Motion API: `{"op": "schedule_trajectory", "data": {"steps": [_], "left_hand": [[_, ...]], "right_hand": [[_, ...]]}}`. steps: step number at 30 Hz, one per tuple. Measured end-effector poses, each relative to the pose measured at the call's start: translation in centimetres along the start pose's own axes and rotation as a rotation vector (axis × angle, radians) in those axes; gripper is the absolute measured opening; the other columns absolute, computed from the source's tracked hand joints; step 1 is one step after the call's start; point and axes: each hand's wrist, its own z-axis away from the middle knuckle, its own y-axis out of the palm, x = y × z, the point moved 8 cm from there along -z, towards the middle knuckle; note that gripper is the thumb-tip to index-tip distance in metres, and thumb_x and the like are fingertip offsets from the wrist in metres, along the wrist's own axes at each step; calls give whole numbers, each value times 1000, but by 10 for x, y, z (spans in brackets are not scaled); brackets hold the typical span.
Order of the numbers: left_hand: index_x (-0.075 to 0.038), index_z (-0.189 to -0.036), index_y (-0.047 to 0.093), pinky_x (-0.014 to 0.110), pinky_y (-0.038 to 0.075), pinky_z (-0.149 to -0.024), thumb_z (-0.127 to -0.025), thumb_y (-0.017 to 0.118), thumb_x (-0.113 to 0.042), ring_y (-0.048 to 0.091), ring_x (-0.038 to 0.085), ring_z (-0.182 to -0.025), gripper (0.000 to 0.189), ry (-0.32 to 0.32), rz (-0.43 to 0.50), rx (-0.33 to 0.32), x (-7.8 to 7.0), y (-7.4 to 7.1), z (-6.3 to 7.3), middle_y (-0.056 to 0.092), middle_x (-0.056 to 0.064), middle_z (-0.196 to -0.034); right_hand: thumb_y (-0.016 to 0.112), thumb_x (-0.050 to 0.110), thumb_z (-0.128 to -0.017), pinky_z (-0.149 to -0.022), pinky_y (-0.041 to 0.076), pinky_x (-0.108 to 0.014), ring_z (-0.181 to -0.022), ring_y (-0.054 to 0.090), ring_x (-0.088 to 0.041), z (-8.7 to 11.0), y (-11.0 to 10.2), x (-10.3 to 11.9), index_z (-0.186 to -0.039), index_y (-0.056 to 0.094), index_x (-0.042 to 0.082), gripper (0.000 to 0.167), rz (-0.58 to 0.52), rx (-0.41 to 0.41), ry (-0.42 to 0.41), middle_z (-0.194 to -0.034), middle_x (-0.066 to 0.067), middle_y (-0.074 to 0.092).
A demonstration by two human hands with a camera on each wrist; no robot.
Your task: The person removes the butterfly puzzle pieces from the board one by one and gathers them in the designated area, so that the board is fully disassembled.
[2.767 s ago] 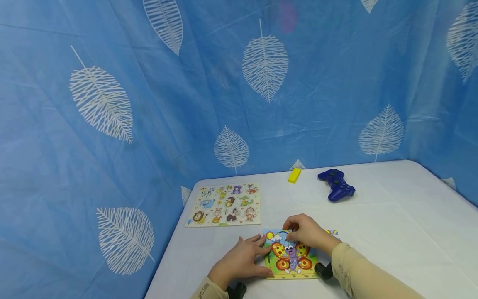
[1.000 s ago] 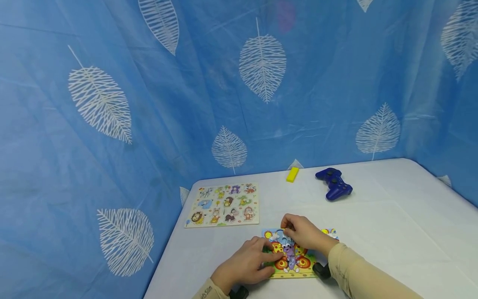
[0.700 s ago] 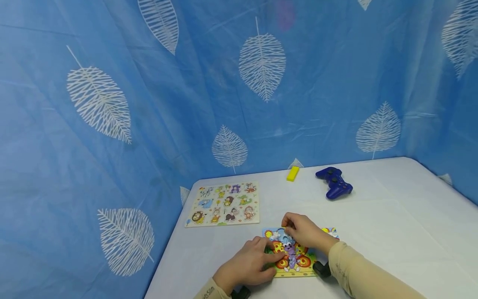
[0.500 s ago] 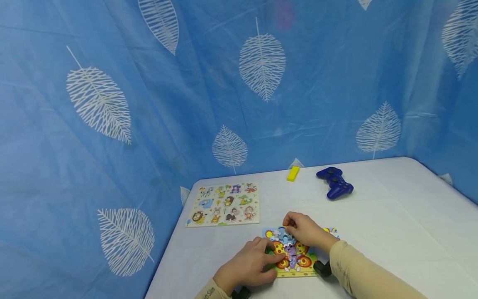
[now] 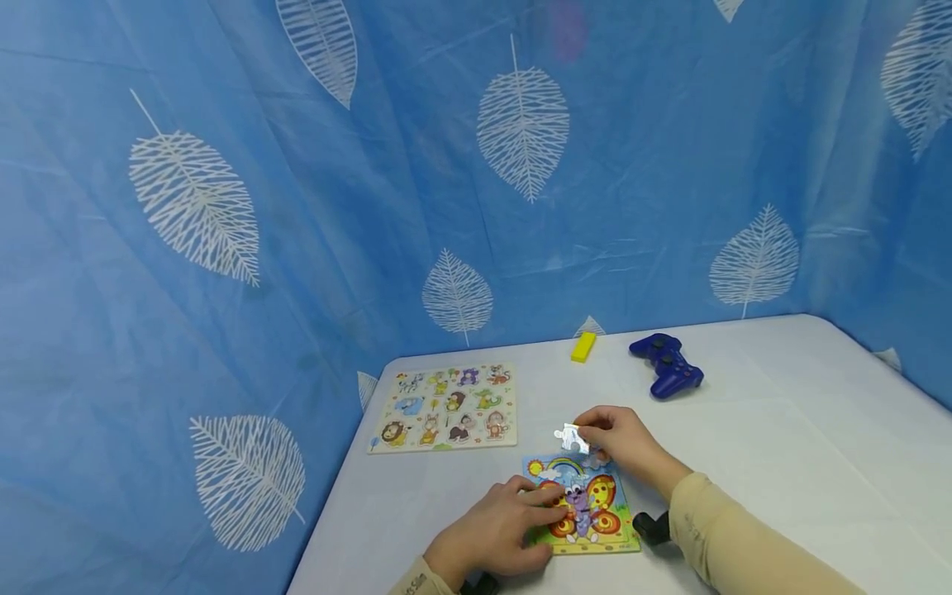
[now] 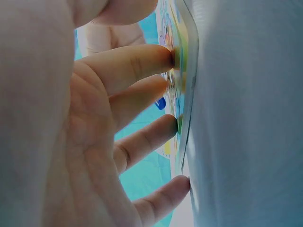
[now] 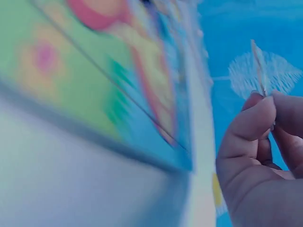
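Observation:
A butterfly jigsaw puzzle (image 5: pixel 604 541) in a flat board lies near the front of the table. My left hand (image 5: pixel 494 525) rests on its left side, fingers extended; in the left wrist view the fingertips (image 6: pixel 163 56) touch the board along its edge. Above the puzzle's back edge my right hand (image 5: pixel 628 438) pinches a jigsaw piece (image 5: pixel 571 438) between thumb and fingers. That piece looks whitish and shiny in the head view, its picture washed out, and appears edge-on in the right wrist view. The left hand covers part of the butterfly's left wing.
An animal puzzle board (image 5: pixel 446 406) lies at the back left of the white table (image 5: pixel 759 463). A yellow block (image 5: pixel 583 347) and a dark blue game controller (image 5: pixel 666 366) sit near the back edge. Behind hangs a blue curtain (image 5: pixel 640 165) with white leaves.
My right hand has lifted from the puzzle's top part, up and slightly right, bringing a jigsaw piece with it. The left hand has moved further onto the board and stays there.

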Motion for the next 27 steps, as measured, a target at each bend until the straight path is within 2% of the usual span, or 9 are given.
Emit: {"op": "schedule_trajectory", "data": {"steps": [7, 10, 15, 18, 21, 27], "left_hand": [[-38, -154, 47, 39, 46, -99, -102, 50, -47, 45, 13, -135, 53, -40, 55, 41, 4, 4, 0, 38, -19, -162], [-40, -157, 42, 41, 45, -101, -101, 49, -49, 44, 15, -136, 57, -34, 57, 40, 4, 6, 0, 38, -20, -162], [-45, -159, 30, 41, 44, -99, -101, 46, -56, 42, 15, -135, 61, -20, 47, 44, 4, 10, 0, 36, -19, -162], [-45, -159, 30, 42, 44, -98, -101, 46, -56, 41, 16, -136, 61, -21, 48, 46, 4, 10, 0, 35, -18, -162], [-45, -159, 31, 42, 44, -97, -101, 47, -56, 41, 16, -136, 62, -26, 48, 48, 4, 9, 1, 36, -17, -162], [-45, -157, 36, 41, 44, -97, -100, 48, -58, 42, 15, -134, 60, -30, 43, 45, 1, 7, -1, 39, -17, -160]], "right_hand": [[65, 19, -102, -71, 53, -39, -83, 57, -23, 4, -58, 8, -123, 70, -2, 30, 151, 18, 84, -106, -9, 69], [64, 18, -101, -63, 50, -35, -73, 53, -20, 9, -88, 3, -122, 71, -4, 31, 253, 39, 123, -96, -8, 68], [65, 15, -97, -50, 39, -28, -53, 40, -13, 20, -128, -13, -108, 76, -1, 23, 428, 91, 210, -80, -4, 66], [67, 13, -93, -51, 40, -27, -52, 39, -12, 26, -138, -23, -102, 77, 1, 18, 437, 127, 266, -76, -3, 64], [71, 11, -88, -51, 41, -25, -53, 43, -12, 29, -140, -32, -97, 77, 2, 14, 431, 143, 295, -74, -2, 63], [78, 6, -82, -54, 44, -26, -59, 50, -13, 29, -137, -40, -88, 73, 6, 8, 527, 131, 245, -78, -2, 64]]}}
